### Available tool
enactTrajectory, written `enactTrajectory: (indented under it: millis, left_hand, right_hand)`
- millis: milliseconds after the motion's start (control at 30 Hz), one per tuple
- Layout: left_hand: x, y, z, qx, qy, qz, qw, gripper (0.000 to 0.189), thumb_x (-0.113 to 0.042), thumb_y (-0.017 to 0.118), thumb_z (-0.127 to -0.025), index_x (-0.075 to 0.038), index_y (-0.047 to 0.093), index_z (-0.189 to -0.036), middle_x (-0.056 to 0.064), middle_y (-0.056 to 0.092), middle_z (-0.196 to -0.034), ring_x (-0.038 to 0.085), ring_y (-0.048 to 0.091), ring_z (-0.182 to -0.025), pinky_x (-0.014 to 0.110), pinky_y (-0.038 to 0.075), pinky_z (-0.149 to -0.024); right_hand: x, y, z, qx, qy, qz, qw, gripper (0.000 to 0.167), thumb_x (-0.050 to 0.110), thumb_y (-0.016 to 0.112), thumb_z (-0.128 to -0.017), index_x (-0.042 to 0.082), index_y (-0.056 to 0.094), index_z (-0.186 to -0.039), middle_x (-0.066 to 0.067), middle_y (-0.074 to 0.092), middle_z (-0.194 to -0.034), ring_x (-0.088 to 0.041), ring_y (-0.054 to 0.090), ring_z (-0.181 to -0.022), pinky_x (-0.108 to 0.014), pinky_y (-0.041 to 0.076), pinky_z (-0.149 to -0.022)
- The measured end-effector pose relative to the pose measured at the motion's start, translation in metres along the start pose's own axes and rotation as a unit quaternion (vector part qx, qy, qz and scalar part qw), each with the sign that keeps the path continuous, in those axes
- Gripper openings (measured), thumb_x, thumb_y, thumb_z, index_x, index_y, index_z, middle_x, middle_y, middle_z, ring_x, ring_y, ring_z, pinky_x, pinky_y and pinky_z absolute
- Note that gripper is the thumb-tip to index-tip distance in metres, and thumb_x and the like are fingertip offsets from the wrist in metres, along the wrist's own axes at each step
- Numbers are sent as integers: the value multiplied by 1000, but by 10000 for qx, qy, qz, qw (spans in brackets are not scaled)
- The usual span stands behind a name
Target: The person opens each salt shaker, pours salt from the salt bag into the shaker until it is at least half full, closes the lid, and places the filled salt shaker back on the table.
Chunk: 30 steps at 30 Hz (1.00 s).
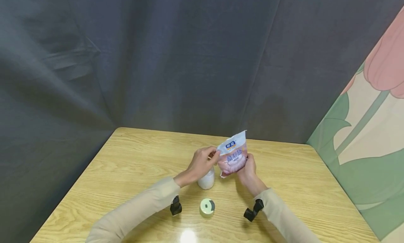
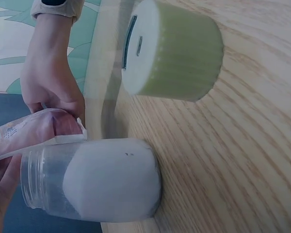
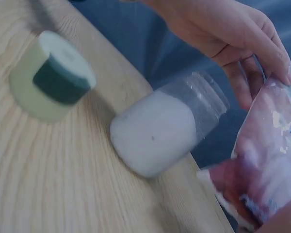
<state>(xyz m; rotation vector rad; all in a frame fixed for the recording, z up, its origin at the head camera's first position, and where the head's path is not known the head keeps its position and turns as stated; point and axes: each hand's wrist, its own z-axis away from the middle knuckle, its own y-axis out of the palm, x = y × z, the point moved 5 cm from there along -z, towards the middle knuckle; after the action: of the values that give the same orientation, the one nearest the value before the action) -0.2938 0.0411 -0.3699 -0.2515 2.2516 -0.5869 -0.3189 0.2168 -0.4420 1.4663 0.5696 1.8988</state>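
A pink and white bag of salt (image 1: 233, 155) is held up over the table, its printed face toward the head camera. My left hand (image 1: 199, 163) pinches the bag's upper left edge between thumb and fingers. From below and the right, my right hand (image 1: 249, 172) grips the bag's lower part. Just under my left hand stands an open clear jar (image 1: 206, 181), upright and largely filled with white salt (image 2: 106, 179). Nearer the front lies a pale green lid (image 1: 207, 207) with a dark green flap (image 3: 60, 80).
The wooden table (image 1: 151, 155) reaches back to a dark grey curtain (image 1: 202, 60). A wall with a tulip pattern (image 1: 372, 137) borders it on the right. Black wrist straps (image 1: 175, 206) hang from both sleeves.
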Motion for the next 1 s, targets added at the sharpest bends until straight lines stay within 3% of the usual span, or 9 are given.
enactTrajectory:
  millis: [100,200,333,433,533,600,733,900,1000]
  left_hand:
    - [0,0,-1,25,-25,40,10000,15,-9,57,-100,-1,68,-96,5,69,-80,10,64,-68,19,55,-67]
    - [-2,1,-4,62,-13,-85,9999,16,-11,56,-101,-1,68,-96,7,70,-83,12,65,-71,18,54,-68]
    - [-4,0,-6,110,-57,-247,9996,16,-11,56,-101,0,68,-97,9,71,-86,15,67,-74,18,54,-68]
    - [-6,-2,-7,131,-97,-193,9997,15,-9,57,-100,1,68,-96,10,71,-87,17,67,-74,16,54,-65]
    - [-7,-3,-9,150,-112,-108,9998,14,-7,57,-100,1,68,-96,11,71,-87,17,67,-73,16,54,-63]
    - [-7,-3,-9,167,-76,-172,9997,15,-8,57,-100,1,68,-97,11,71,-88,17,67,-75,16,54,-65]
    - [-8,-2,-8,267,-15,-304,9992,15,-9,57,-101,0,69,-100,10,72,-90,16,67,-75,17,54,-67]
    - [-8,2,-8,410,82,-485,9979,16,-12,59,-101,-2,71,-101,8,73,-94,13,68,-80,15,53,-71]
    - [-11,7,-9,623,186,-501,9966,17,-13,59,-101,-4,73,-103,7,73,-99,10,67,-84,14,52,-73]
  right_hand:
    - [1,-1,-5,499,67,58,9987,27,20,24,-104,9,41,-122,-2,45,-126,-16,40,-123,-28,31,-110]
    - [3,-5,-7,995,77,379,9943,34,33,27,-107,10,37,-131,-3,43,-129,-19,35,-131,-32,24,-115]
    - [7,-10,-6,1373,168,1090,9844,72,60,26,-103,6,18,-150,-8,34,-138,-26,21,-141,-42,12,-120]
    - [12,-12,-4,1489,197,1745,9731,78,66,26,-99,8,21,-151,-8,40,-135,-26,34,-134,-44,24,-116]
    - [18,-16,-3,1701,83,2342,9572,64,52,34,-104,6,28,-148,-2,52,-125,-18,51,-118,-37,41,-104]
    - [23,-22,-3,1841,-71,2757,9434,52,34,45,-106,1,34,-145,-1,56,-117,-14,57,-106,-31,48,-93]
    - [31,-31,-3,2308,-316,3582,9041,55,8,61,-98,-7,35,-144,-7,55,-115,-15,58,-100,-28,51,-88]
    - [43,-39,-3,2610,-690,4689,8410,56,2,71,-89,-9,44,-136,-8,61,-111,-17,60,-97,-29,53,-83]
    - [49,-46,-2,2641,-838,5017,8195,51,3,74,-88,-9,50,-131,-7,66,-107,-17,62,-95,-28,53,-80]
